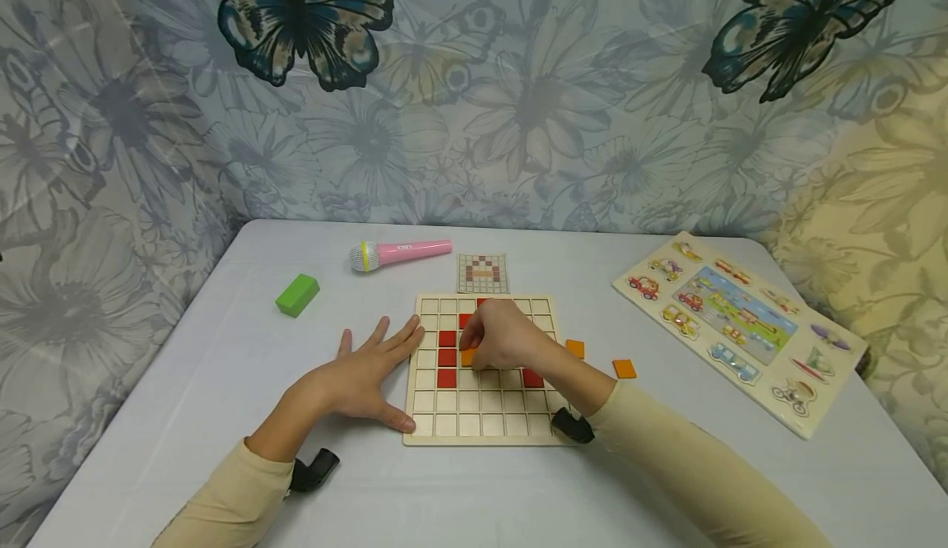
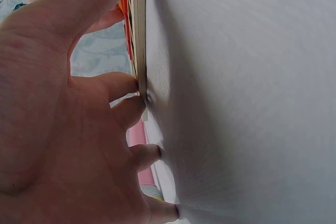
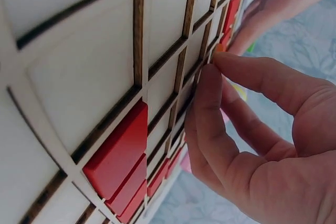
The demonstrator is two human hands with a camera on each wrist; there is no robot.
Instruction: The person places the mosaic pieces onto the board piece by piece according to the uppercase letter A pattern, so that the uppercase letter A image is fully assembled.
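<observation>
A wooden grid board lies flat on the table. My left hand has its fingers spread, with the thumb and some fingertips touching the board's left edge. Over the upper middle of the grid, my right hand pinches an orange square tile between thumb and fingers. This tile is at a cell just right of a column of red tiles; whether it is fully seated is hidden by the fingers. Another red tile sits in the grid under the right wrist.
A patterned card lies behind the board, beside a pink toy microphone. A green block is at the left. Two loose orange tiles lie right of the board. A vehicle puzzle board rests at the right.
</observation>
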